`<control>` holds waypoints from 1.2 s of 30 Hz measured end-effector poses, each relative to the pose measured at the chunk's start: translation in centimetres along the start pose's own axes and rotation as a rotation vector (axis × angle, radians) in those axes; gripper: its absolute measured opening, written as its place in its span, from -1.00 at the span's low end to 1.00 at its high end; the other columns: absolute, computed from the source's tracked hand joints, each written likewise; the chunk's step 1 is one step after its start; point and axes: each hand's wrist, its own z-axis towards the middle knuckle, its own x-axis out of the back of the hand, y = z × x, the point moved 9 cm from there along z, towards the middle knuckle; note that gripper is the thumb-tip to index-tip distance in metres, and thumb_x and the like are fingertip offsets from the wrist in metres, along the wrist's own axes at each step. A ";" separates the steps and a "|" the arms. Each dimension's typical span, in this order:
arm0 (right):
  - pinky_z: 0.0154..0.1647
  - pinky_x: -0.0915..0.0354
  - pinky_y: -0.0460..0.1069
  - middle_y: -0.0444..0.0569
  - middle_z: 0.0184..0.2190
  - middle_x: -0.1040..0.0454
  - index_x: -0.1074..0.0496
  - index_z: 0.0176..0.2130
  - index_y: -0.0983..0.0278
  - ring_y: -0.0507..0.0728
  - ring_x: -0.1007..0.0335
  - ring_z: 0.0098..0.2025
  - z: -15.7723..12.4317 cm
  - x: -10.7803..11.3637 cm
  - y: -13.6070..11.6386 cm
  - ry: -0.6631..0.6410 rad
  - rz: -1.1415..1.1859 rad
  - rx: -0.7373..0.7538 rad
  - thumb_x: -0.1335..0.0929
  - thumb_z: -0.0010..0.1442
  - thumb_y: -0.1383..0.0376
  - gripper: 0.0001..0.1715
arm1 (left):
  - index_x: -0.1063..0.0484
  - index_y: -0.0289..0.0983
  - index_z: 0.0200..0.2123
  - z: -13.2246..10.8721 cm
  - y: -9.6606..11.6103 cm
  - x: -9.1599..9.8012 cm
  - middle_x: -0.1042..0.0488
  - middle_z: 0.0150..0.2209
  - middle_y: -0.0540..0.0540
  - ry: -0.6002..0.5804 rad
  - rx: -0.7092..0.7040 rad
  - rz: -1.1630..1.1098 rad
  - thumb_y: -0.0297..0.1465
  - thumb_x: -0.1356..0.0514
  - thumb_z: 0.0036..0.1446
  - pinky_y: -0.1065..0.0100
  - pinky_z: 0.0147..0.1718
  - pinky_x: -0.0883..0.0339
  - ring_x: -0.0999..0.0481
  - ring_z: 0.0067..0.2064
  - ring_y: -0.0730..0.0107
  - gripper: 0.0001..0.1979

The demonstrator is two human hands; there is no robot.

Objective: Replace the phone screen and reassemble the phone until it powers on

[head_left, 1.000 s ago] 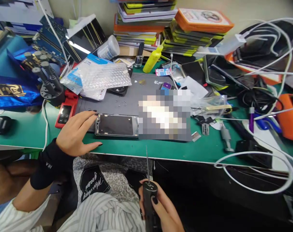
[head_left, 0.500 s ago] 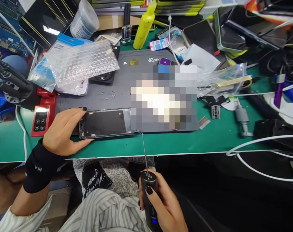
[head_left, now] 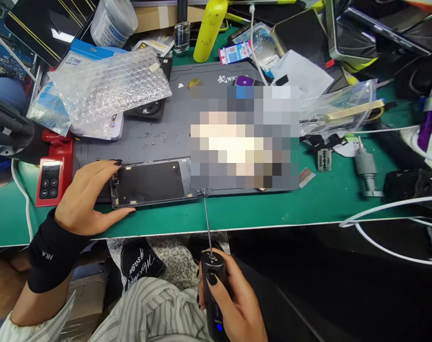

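My left hand (head_left: 84,198) grips the left end of a phone frame (head_left: 150,183), fingers at its far edge and thumb along the near edge. The frame lies flat on a grey work mat (head_left: 134,147), with a large dark panel inside and a clear strip towards its right. In my right hand (head_left: 237,304) is a slim black electric tool (head_left: 211,285), wrapped by the fingers, thumb on its side and a blue light glowing. Its thin metal shaft reaches up to the frame's near right corner; I cannot tell whether the tip touches. A blurred patch hides the mat's right part.
A red device with buttons (head_left: 52,178) stands left of my left hand. Bubble wrap (head_left: 112,85), a yellow bottle (head_left: 209,33) and a white tub (head_left: 114,23) are behind. Razor blade (head_left: 324,160), grey pen-like tool (head_left: 366,166) and white cables lie right. Small bits dot the mat.
The view has shifted slightly. Both hands keep their holds, and the shaft tip stays by the frame's near right corner.
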 end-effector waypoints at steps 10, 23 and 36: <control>-0.49 -0.30 0.03 -0.16 -0.62 -0.38 -0.32 -0.06 0.17 0.12 -0.33 -0.59 -0.3 0.1 0.9 0.064 -0.148 0.053 -0.28 0.23 0.03 -0.63 | -0.16 -0.34 0.14 -0.2 -0.4 -0.1 -0.42 0.05 -0.31 0.007 0.023 -0.040 -0.14 -0.37 -0.04 0.05 0.06 -0.39 -0.43 0.10 0.06 -0.23; -0.21 -0.41 0.10 0.03 -0.20 -0.52 -0.31 0.09 0.12 0.26 -0.48 -0.21 -0.5 0.3 0.1 0.087 -0.360 0.145 -0.34 0.12 0.12 -0.47 | -0.17 -0.13 0.13 0.0 -0.8 -0.1 -0.43 0.05 -0.17 0.010 0.093 -0.059 -0.12 -0.37 -0.08 0.07 0.06 -0.40 -0.46 0.07 0.07 -0.27; -0.35 -0.40 0.00 0.02 -0.28 -0.52 -0.27 0.14 0.23 0.20 -0.49 -0.25 -0.3 0.2 0.7 0.061 -0.256 0.146 -0.27 0.23 0.14 -0.49 | -0.28 -0.44 0.07 0.2 -0.3 0.3 -0.47 0.01 -0.31 0.017 0.049 -0.036 -0.17 -0.40 -0.09 0.13 0.05 -0.41 -0.49 0.04 0.11 -0.27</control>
